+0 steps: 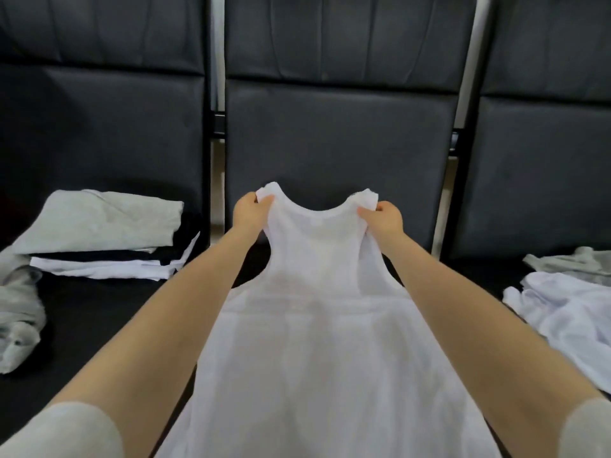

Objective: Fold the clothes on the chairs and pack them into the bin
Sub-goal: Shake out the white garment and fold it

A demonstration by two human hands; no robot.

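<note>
A white sleeveless top (pixel 317 325) stretches from the centre of the view down to the bottom edge, above the middle black chair (pixel 337 133). My left hand (pixel 249 211) pinches its left shoulder strap. My right hand (pixel 383 218) pinches the right strap. Both arms reach straight forward and hold the top spread out by its straps, neckline away from me. No bin is in view.
On the left chair seat lies a stack of folded clothes (pixel 102 236), grey on top of black and white. A crumpled grey garment (pixel 18 312) hangs at the far left. Unfolded white clothes (pixel 568 312) and a grey piece (pixel 572 262) lie on the right chair.
</note>
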